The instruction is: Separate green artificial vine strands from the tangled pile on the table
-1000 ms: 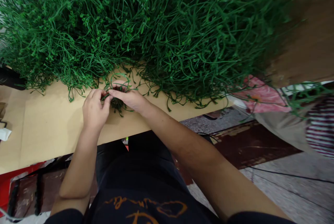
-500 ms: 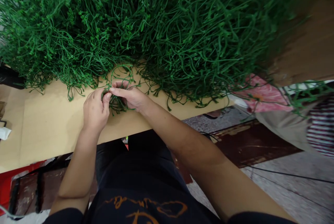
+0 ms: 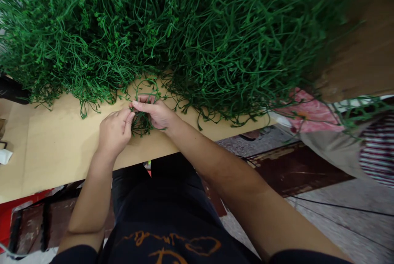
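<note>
Near the table's front edge, my two hands meet over a small bunch of thin green artificial stems point(image 3: 142, 124). My right hand point(image 3: 156, 111) is closed around the bunch, its thumb pointing left and the fingers partly hidden behind the stems. Thumb and fingers of my left hand point(image 3: 116, 128) pinch at the left end of the bunch, close to my right thumb tip. Some stems loop up above my right hand. Just beyond lies a large heap of the same green stems point(image 3: 123, 30), with loose ends spilling toward me.
The tan tabletop point(image 3: 61, 141) runs along in front of me. To the right are a pink patterned cloth point(image 3: 314, 112) and a person's striped garment point(image 3: 377, 149). A black object point(image 3: 14, 89) and a white scrap point(image 3: 5, 156) lie at the left. A brown surface point(image 3: 363, 51) stands at the right.
Both hands have shifted very slightly, and the left fingers have turned into a tighter pinch near the right thumb. The stems below my hands now show more.
</note>
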### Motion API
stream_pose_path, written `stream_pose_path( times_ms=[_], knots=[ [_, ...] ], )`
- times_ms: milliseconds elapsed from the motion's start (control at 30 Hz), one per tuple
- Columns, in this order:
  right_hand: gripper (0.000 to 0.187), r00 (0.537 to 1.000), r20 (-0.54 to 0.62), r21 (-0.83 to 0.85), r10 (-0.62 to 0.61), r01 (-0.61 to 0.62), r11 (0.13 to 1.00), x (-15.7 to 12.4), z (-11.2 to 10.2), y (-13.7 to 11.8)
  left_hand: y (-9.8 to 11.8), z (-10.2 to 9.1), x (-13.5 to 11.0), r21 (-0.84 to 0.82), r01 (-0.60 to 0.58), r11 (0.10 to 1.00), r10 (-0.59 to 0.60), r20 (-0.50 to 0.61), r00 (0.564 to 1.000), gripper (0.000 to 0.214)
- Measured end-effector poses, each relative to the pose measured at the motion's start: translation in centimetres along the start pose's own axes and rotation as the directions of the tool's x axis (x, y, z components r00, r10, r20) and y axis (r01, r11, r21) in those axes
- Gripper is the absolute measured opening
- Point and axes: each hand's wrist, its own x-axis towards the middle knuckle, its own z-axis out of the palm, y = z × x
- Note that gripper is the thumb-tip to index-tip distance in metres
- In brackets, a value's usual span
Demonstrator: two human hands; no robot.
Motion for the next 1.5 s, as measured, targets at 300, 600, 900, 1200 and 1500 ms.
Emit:
stream_pose_path(
  times_ms=[300, 600, 900, 1200, 1500],
  knots=[
    [0.022, 0.992, -0.099, 0.031, 0.077, -0.074, 0.997, 0.7, -0.2, 1.1, -0.1, 0.4, 0.2, 0.032, -0.009, 0.999, 0.007, 0.046, 0.999, 0.028],
    [0.025, 0.969, -0.246, 0.009, -0.013, 0.016, 1.0, 1.8, -1.5, 0.1, 3.9, -2.0, -1.5, -0.501, -0.211, 0.84, 0.239, -0.009, 0.971, 0.029],
    [0.019, 0.998, 0.015, -0.042, -0.064, 0.065, 0.997, 2.1, -1.1, 1.5, 4.4, -5.0, 8.1, -0.347, -0.234, 0.908, 0.185, -0.17, 0.968, 0.023],
    [0.039, 0.984, -0.122, -0.076, 0.132, -0.142, 0.987, 1.3, -0.1, -0.5, 2.0, -3.2, 11.9, -0.27, -0.118, 0.956, 0.086, -0.129, 0.988, 0.024],
    [0.042, 0.984, -0.104, -0.081, 0.145, -0.153, 0.985, 1.5, 0.1, -0.7, -2.8, -0.7, 4.1, -0.502, 0.103, 0.859, -0.086, 0.058, 0.995, 0.03]
  ],
)
